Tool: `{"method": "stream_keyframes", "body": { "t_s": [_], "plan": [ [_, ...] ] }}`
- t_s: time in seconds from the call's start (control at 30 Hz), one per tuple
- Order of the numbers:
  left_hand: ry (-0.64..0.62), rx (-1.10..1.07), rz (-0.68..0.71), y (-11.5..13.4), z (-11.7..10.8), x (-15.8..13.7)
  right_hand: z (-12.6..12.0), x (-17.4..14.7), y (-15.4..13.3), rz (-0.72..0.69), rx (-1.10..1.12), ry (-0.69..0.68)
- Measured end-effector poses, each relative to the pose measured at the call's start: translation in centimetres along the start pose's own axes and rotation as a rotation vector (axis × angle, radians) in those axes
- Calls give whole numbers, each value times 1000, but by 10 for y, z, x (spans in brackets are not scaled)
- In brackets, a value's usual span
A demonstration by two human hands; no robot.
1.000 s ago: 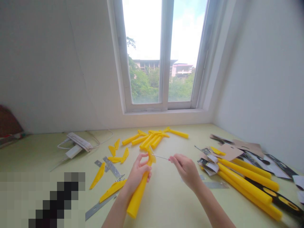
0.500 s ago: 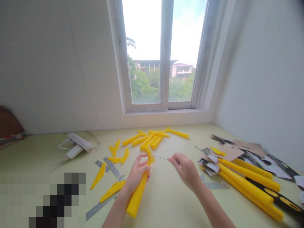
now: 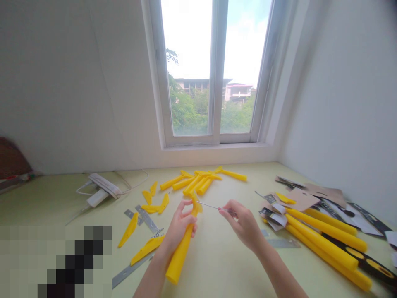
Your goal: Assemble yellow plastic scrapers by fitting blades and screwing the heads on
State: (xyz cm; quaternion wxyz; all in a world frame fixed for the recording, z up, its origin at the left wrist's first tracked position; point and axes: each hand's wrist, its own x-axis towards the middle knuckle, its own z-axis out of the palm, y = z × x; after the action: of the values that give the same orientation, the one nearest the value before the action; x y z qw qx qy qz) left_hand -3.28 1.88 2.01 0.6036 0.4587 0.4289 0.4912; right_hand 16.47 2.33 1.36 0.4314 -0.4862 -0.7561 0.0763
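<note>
My left hand (image 3: 183, 223) is wrapped round a yellow plastic handle (image 3: 181, 254), its hollow tube end pointing down toward me and its narrow head (image 3: 195, 203) facing away. In my right hand (image 3: 241, 219) is a thin screwdriver (image 3: 208, 205), pinched with the fingers closed. The shaft runs leftward, and its tip meets the head of the handle; whether it sits in a screw is too small to tell. Left of my left hand lie loose yellow blade-shaped pieces (image 3: 128, 230) and small screws (image 3: 158, 233).
Several yellow handles (image 3: 195, 184) lie at the back of the table. Flat metal strips (image 3: 146, 218) and a white power strip (image 3: 104, 186) are on the left. Yellow tubes (image 3: 325, 238), cardboard packaging (image 3: 300, 198) and a clear-looking flat strip (image 3: 281, 242) lie right. A pixelated patch hides the lower left.
Both hands stay nearly in place. The right hand's fingers have shifted slightly round the screwdriver, whose tip remains at the handle's head.
</note>
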Motion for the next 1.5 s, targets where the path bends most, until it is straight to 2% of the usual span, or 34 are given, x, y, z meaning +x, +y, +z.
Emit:
{"method": "stream_keyframes", "body": {
  "t_s": [0.27, 0.4, 0.53, 0.77, 1.13, 1.5],
  "plan": [
    [-71, -23, 22, -5, -6, 2, 0, 0, -1, 6, -116, -55],
    [-71, -19, 22, -9, -7, 4, -2, -1, -4, 74, -62, -58],
    [-82, -24, 25, -8, -6, 4, -3, 0, -4, 58, 0, -65],
    [-44, -6, -3, -5, -3, 2, -2, 1, -1, 34, -35, -11],
    [-28, 9, 1, -1, -1, 0, 0, -2, -6, 95, -88, -74],
    [-37, -10, 13, 0, 0, 0, 0, 1, -3, 3, -22, -1]
  ]
}}
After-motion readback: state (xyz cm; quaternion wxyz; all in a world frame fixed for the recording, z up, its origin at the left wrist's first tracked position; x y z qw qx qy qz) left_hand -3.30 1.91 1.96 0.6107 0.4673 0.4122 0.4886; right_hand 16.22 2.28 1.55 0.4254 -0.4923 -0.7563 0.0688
